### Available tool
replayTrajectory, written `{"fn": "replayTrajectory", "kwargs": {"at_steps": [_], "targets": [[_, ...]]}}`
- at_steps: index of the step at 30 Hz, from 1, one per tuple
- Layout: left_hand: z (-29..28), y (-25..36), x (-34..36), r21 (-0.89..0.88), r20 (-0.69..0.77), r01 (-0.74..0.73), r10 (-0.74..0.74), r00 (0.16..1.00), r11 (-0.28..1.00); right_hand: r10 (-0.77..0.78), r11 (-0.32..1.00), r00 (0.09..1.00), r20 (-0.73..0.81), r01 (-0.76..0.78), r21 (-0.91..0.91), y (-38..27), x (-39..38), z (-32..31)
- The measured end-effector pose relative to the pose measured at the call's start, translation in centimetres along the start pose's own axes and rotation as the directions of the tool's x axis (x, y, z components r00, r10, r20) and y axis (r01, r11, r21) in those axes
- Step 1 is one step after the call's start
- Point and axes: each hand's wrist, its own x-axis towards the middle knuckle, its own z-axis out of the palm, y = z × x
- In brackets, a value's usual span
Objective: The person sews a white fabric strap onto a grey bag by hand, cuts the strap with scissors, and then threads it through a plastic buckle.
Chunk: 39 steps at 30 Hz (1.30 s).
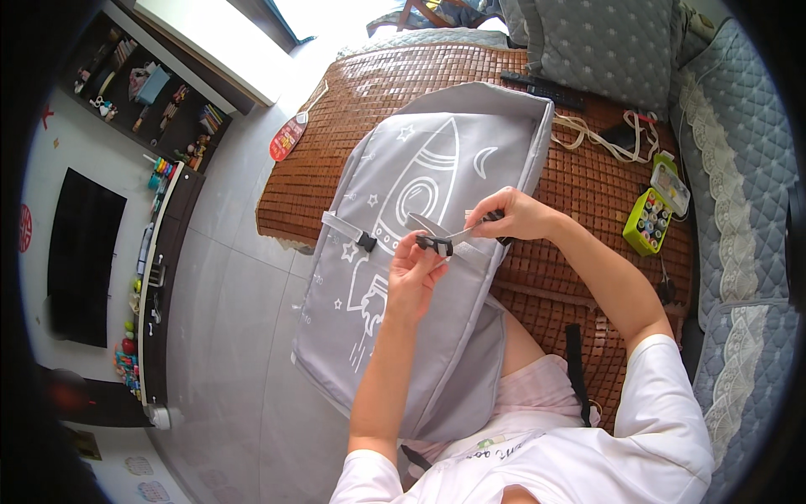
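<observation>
A grey padded fabric piece [382, 160] with a white rocket, star and moon print lies across my lap and the mat. Above its middle, my left hand [410, 281] pinches a black plastic buckle [437, 245] between thumb and fingers. My right hand [516, 217] is closed round the dark handles of a pair of scissors [430, 225]. Their metal blades are parted and reach past the buckle; whether they touch it I cannot tell. On the fabric's left edge is a grey strap [340, 225] ending in another black buckle piece [366, 242].
Beneath the fabric is a brown beaded mat [294, 193]. A green sewing box [642, 223] with thread spools stands at the right, near white cords [617, 151] and remote controls [546, 88]. A grey cushion [600, 55] and quilted sofa cover [756, 218] border the right side.
</observation>
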Motion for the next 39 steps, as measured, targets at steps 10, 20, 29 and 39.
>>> {"fn": "replayTrajectory", "kwargs": {"at_steps": [10, 20, 29, 39], "targets": [[-0.5, -0.4, -0.1, 0.001, 0.024, 0.011, -0.012, 1.0, 1.0, 0.004, 1.0, 1.0, 0.022, -0.003, -0.022, 0.3, -0.1, 0.0], [-0.3, -0.1, -0.2, 0.033, 0.005, 0.002, -0.002, 1.0, 0.999, 0.021, 0.999, 1.0, 0.014, -0.021, -0.038, 0.3, -0.3, -0.1], [0.2, 0.2, -0.3, 0.035, -0.022, 0.007, -0.007, 1.0, 0.999, 0.023, 0.999, 1.0, 0.014, -0.022, -0.04, 0.2, -0.4, -0.2], [0.7, 0.5, -0.5, 0.033, -0.043, 0.006, -0.004, 0.999, 0.999, 0.031, 0.998, 0.999, 0.033, -0.029, -0.062, -0.2, -0.5, -0.3]]}}
